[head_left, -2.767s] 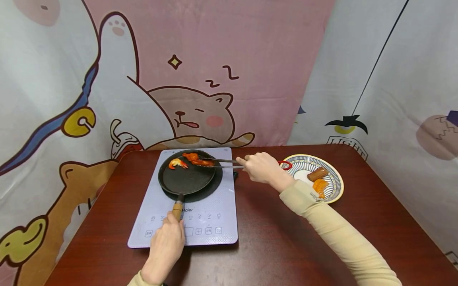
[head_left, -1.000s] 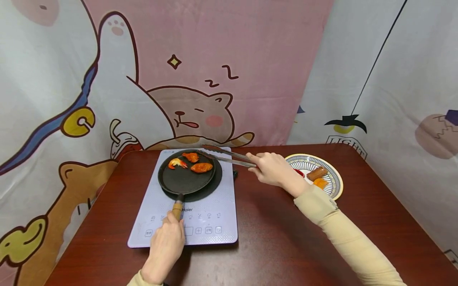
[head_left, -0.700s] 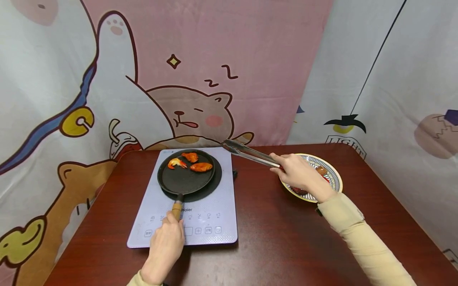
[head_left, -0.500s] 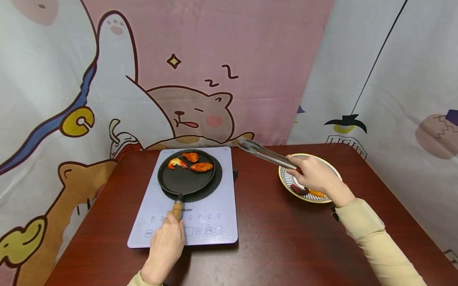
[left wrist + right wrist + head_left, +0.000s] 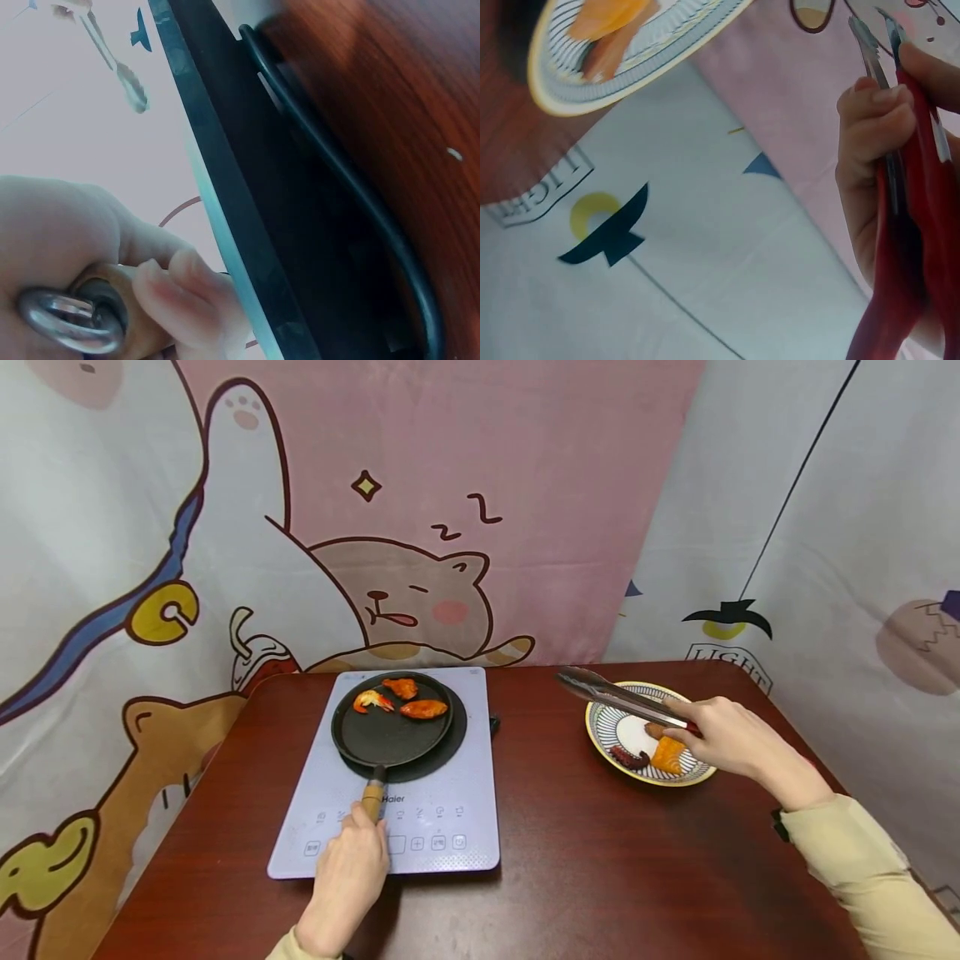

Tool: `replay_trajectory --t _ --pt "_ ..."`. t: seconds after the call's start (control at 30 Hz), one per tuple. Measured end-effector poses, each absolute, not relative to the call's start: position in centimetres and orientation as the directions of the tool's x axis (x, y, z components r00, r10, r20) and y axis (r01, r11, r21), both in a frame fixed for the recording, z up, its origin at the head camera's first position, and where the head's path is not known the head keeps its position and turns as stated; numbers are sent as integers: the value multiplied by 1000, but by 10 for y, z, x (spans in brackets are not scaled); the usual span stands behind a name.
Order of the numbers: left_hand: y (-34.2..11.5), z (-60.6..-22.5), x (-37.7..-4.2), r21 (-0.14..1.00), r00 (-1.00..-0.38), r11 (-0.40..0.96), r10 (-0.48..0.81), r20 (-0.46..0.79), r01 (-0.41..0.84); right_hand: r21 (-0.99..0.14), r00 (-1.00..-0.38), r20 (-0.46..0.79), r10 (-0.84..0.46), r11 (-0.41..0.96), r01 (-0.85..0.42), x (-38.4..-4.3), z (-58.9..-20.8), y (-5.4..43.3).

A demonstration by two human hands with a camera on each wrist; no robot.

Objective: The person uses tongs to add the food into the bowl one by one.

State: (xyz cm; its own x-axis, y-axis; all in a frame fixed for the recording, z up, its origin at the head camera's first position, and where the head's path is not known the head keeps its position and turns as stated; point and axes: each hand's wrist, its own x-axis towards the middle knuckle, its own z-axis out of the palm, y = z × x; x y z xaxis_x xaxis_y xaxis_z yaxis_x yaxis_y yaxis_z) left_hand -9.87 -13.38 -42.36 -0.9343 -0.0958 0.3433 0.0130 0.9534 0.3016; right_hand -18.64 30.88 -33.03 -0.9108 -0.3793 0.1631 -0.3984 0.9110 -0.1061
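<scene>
My left hand (image 5: 351, 853) grips the wooden handle (image 5: 372, 800) of a black frying pan (image 5: 378, 739); the left wrist view shows the fingers wrapped round it, with a metal ring (image 5: 71, 319) at its end. In the pan lie a shrimp (image 5: 372, 702), a small orange-red drumstick (image 5: 401, 688) and an orange-red chicken wing (image 5: 424, 709). Over the patterned plate (image 5: 600, 739) my right hand (image 5: 738, 739) holds metal tongs (image 5: 622, 697) with red handles (image 5: 922, 202). Their tips are a little apart with nothing between them. On the plate are an octopus tentacle (image 5: 628, 758), an orange piece (image 5: 667, 756) and a partly hidden brown piece (image 5: 654, 730).
Under the pan is a white induction cooker (image 5: 465, 777) on the dark red wooden table (image 5: 570, 843). A black cable (image 5: 337, 157) runs beside the cooker's edge. A cartoon-print cloth (image 5: 570, 527) hangs behind the table.
My right hand draws the tongs from the pan to the right, over the plate, leaving the chicken wing in the pan. My left hand stays on the handle.
</scene>
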Motion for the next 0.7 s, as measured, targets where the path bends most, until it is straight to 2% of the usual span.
replay_trajectory --t 0.33,0.7 --pt "-134 -423 -98 299 -933 954 -95 348 15 -60 -925 33 -378 923 -380 -174 -320 343" --pt "-134 -423 -98 301 -936 954 -105 336 1 -77 -921 -163 -354 935 -346 -167 -322 355"
